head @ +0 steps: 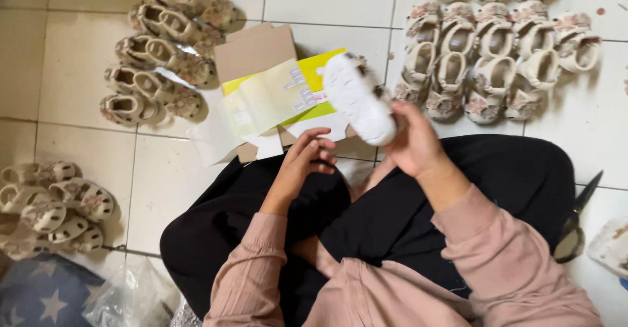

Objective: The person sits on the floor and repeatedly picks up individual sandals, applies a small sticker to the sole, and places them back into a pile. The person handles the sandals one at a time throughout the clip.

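My right hand (413, 142) holds up a small child's sandal (358, 98), its white sole turned toward me. My left hand (306, 159) hovers just left of it with fingers curled, over my lap, and seems to pinch something small I cannot make out. In front of my knees lies a flattened brown cardboard box (254, 49) with yellow and pale green sticker sheets (275, 95) on top. I sit on a tiled floor in black trousers and pink sleeves.
Rows of cream floral sandals lie on the floor at upper left (160, 52), lower left (52, 209) and upper right (497, 59). Scissors (575, 219) rest at my right. A clear plastic bag (131, 297) and a starred blue cloth (39, 294) are at bottom left.
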The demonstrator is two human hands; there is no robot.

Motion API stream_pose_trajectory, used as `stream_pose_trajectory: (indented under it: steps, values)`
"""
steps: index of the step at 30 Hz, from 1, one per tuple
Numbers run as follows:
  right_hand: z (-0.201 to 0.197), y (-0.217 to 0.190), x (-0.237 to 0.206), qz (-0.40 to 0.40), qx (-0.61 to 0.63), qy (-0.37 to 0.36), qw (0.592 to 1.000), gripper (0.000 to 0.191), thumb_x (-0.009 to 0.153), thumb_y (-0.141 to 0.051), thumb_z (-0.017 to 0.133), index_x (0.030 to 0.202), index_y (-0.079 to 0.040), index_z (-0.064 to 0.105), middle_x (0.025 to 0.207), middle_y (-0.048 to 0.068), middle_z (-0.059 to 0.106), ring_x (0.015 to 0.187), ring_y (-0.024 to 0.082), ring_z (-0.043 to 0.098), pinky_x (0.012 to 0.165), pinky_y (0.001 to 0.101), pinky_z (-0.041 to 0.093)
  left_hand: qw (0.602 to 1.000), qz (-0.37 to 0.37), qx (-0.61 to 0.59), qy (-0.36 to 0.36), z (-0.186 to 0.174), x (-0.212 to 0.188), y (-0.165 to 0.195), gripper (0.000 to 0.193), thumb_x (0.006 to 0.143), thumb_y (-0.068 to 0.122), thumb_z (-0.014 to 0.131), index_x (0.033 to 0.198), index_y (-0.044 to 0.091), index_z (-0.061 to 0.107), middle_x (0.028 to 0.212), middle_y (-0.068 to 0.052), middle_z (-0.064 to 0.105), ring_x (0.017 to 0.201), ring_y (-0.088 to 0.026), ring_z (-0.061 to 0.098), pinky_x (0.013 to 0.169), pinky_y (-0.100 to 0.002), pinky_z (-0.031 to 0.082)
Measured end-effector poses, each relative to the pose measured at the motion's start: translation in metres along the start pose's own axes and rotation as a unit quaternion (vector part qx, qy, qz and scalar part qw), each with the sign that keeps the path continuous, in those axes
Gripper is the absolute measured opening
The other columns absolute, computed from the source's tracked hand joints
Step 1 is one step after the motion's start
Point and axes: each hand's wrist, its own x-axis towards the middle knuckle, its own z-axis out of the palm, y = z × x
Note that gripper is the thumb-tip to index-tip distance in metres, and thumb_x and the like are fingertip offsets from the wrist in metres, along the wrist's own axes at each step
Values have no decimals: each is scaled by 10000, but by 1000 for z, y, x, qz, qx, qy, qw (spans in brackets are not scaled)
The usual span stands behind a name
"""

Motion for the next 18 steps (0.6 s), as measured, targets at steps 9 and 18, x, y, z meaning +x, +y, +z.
stream_pose_trajectory:
  steps: [9, 18]
  values:
    - [20, -23, -19, -145, -363, -114, 914, 211, 997, -203, 688, 1018, 4, 725, 1075, 45, 557, 984, 157, 624, 884, 334, 547, 991, -91, 84, -43, 30, 15, -31, 371, 1047, 224, 528, 1388, 81, 541, 1070, -59, 631, 857, -144, 654, 716, -322, 620]
    - [-8, -138, -48, -221, -734, -1, 642, 325, 815, -279, 843, 851, -4, 673, 988, 126, 674, 797, 223, 622, 710, 352, 509, 985, -60, 159, -19, 50, 21, -54, 360, 1025, 160, 568, 1362, 36, 568, 1056, -59, 667, 879, -132, 649, 696, -267, 568]
